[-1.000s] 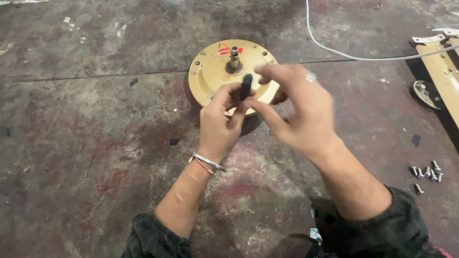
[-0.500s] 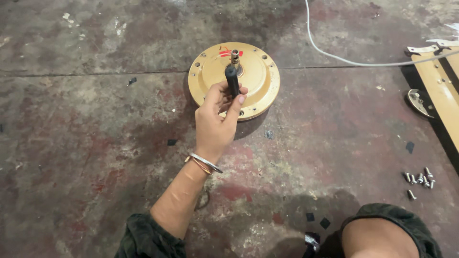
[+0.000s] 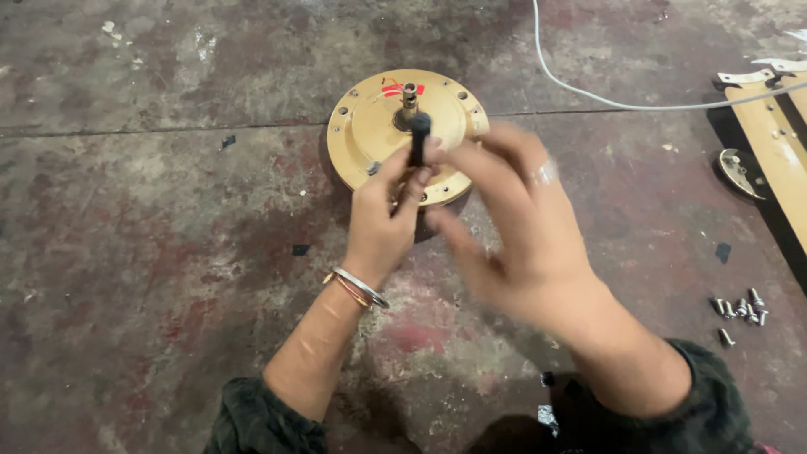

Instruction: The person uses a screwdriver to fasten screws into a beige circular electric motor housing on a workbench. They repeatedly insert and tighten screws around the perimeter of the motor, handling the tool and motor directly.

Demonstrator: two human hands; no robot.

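The left hand (image 3: 382, 219) gripped a short black tool handle (image 3: 419, 139) upright, fingers curled tight round its lower part, just in front of a round tan motor housing (image 3: 370, 126) that lay flat on the stained concrete floor (image 3: 151, 252). A metal shaft (image 3: 409, 99) stood up from the housing's middle, with red wires beside it. The right hand (image 3: 525, 231) (blurred) was alongside, its fingers loosely spread and its fingertips (image 3: 445, 160) at the handle; I could not tell whether they pinched it. A metal bangle (image 3: 360, 287) circled the left wrist. A white cable (image 3: 605, 101) ran across the floor toward its far right corner, near a tan fan blade (image 3: 777, 143). A few loose screws (image 3: 740, 309) lay by the floor's right edge.
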